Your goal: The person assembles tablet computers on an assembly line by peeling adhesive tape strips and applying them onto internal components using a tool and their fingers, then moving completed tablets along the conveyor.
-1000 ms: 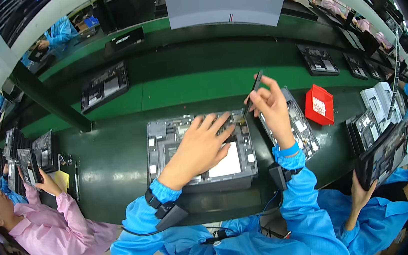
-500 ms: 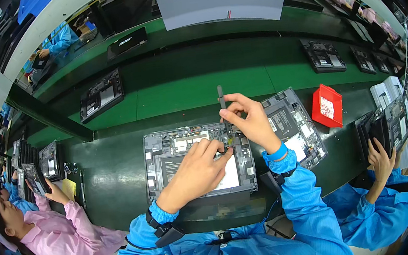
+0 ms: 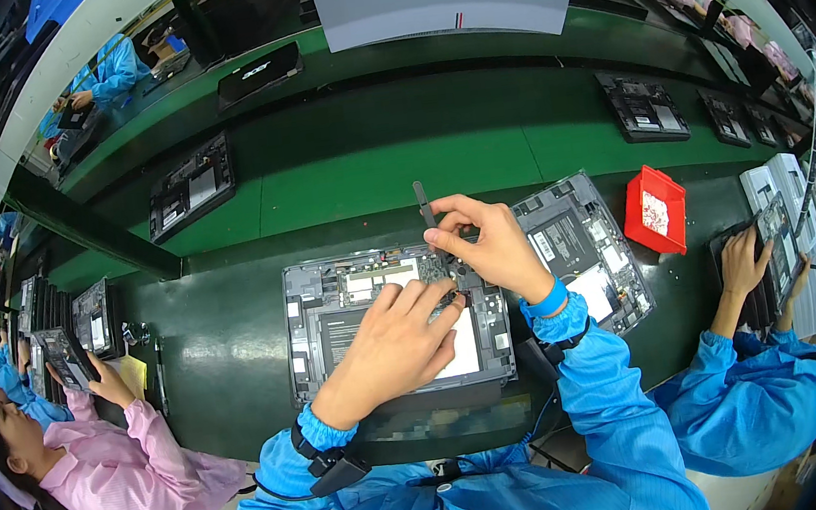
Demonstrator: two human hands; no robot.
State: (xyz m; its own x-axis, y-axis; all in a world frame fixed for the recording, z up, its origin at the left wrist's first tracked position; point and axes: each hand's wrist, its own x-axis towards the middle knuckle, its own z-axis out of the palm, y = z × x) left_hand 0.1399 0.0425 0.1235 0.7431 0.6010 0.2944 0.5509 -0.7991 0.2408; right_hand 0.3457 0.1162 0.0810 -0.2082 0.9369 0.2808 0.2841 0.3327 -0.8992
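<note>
An opened laptop base lies in front of me, its battery and circuit boards exposed. My right hand is above its upper right part, closed on slim dark tweezers. They tilt, top end leaning to the left, and their lower tips are hard to make out against the boards. My left hand rests across the middle of the base. Its thumb and forefinger come together beside a small dark part near the right-hand board; what they pinch is too small to tell.
Right of the base lies a second opened laptop base, close beside it. Beyond it stands a red tray of small white pieces. More laptop bases lie on the green bench. Co-workers sit at both sides, each handling a laptop part.
The tweezers have tipped from upright to leaning left, and my right hand has shifted slightly down. My left hand stays nearly in place. The co-worker's hands at right have moved on their laptop part.
</note>
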